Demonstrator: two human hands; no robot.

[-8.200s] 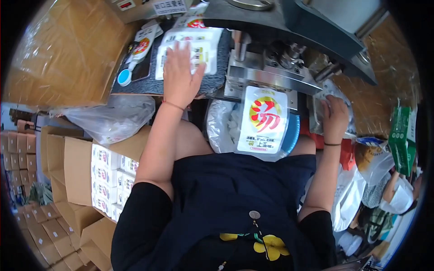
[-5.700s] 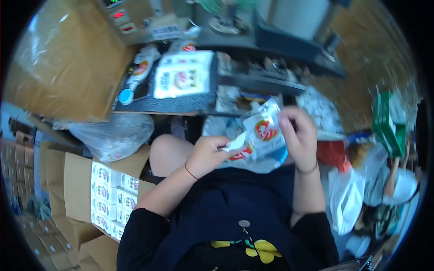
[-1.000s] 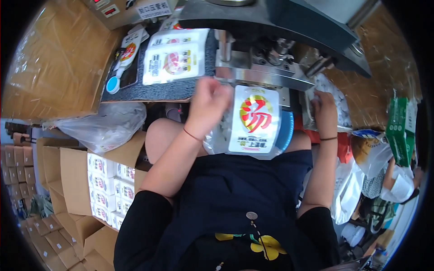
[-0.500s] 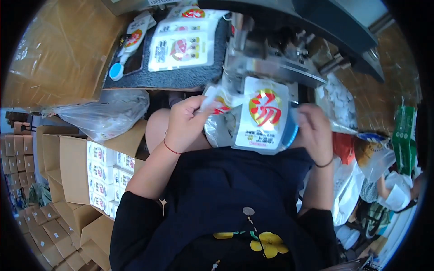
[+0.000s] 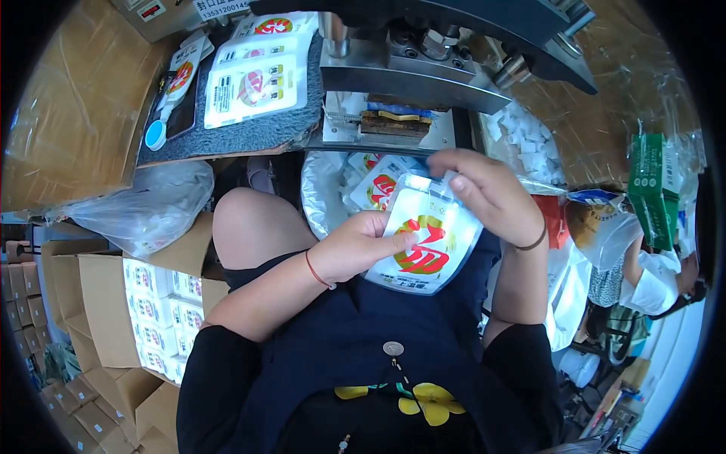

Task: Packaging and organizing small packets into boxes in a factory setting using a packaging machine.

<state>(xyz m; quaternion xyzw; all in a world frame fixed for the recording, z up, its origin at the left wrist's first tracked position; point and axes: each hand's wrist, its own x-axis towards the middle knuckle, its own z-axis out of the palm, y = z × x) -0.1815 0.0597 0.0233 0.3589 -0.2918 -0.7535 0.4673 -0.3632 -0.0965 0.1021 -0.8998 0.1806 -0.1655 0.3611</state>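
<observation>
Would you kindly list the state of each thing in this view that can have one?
Pouch: held in both hands, printed face up, over the lap.
Left hand: grips the pouch's left edge.
Right hand: pinches the pouch's top corner.
Press machine: nothing under its head.
Flat pouches: lying on the grey mat.
Cardboard box: open, filled with small packs.
Bin: holds loose pouches.

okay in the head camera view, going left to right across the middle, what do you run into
Open cardboard box of small white packs → left hand → white pouch with a red and yellow design, held in both hands → right hand → green carton.
</observation>
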